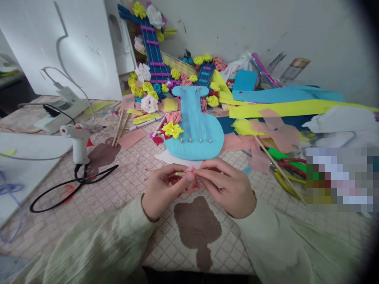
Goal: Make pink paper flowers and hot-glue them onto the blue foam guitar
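Both hands meet low in the middle of the view, just in front of a light blue guitar-shaped cutout [213, 138]. My left hand [166, 189] is closed on a thin pale wooden stick [180, 173], with its thumb against a pink paper piece. My right hand [231, 185] pinches the same pink paper [192, 169] with its fingertips. Beneath the fingers shows a crumpled coral-pink paper flower [188, 188], partly hidden. A yellow paper flower [172, 130] sits at the cutout's left side; small pegs and strings run along the cutout.
A white glue gun [78, 144] with a black cable stands at left, near a power strip [62, 112]. Wooden sticks [121, 128] lie behind it. Paper strips [278, 108] and scissors [287, 183] are at right. Paper flowers and dark blue guitar shapes [156, 59] lean at the back wall.
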`<state>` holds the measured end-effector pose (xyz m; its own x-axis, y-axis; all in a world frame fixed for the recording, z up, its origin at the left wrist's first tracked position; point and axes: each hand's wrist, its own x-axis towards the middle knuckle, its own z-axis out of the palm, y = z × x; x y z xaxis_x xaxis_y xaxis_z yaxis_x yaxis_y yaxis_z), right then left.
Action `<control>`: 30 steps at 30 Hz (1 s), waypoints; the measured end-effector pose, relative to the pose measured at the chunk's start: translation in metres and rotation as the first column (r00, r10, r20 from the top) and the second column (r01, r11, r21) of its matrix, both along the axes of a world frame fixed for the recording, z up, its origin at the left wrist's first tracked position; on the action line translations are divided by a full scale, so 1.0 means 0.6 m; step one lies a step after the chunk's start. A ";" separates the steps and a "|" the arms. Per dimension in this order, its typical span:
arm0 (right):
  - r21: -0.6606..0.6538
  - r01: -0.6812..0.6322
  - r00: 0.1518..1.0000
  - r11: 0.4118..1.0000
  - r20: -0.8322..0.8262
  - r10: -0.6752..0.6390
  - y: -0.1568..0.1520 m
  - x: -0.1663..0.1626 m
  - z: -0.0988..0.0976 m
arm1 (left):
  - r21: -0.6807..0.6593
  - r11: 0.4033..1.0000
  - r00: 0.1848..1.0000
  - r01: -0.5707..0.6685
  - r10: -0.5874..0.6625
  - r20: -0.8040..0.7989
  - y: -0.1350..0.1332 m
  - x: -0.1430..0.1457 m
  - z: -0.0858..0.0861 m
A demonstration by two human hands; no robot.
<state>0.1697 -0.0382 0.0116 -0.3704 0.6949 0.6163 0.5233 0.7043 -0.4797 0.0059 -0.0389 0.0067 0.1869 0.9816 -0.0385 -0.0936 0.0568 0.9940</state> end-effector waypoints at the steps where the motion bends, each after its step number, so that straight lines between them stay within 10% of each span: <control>1: 0.006 0.000 1.000 1.000 0.003 0.000 0.000 0.000 0.000 | 0.001 1.000 1.000 -0.004 0.004 -0.001 0.000 0.001 0.000; 15: -0.328 -0.034 0.982 0.944 -0.185 -0.029 0.002 -0.001 0.017 | 0.180 0.982 0.976 0.063 -0.023 -0.214 -0.009 -0.008 -0.008; 30: -0.190 0.063 0.987 0.980 -0.130 -0.089 0.001 -0.004 0.013 | 0.206 0.972 0.970 0.115 -0.065 -0.236 -0.008 -0.011 -0.007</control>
<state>0.1674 -0.0378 0.0196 -0.2325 0.8243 0.5162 0.4919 0.5576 -0.6687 -0.0009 -0.0437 0.0025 0.2858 0.9506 0.1211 0.1305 -0.1638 0.9778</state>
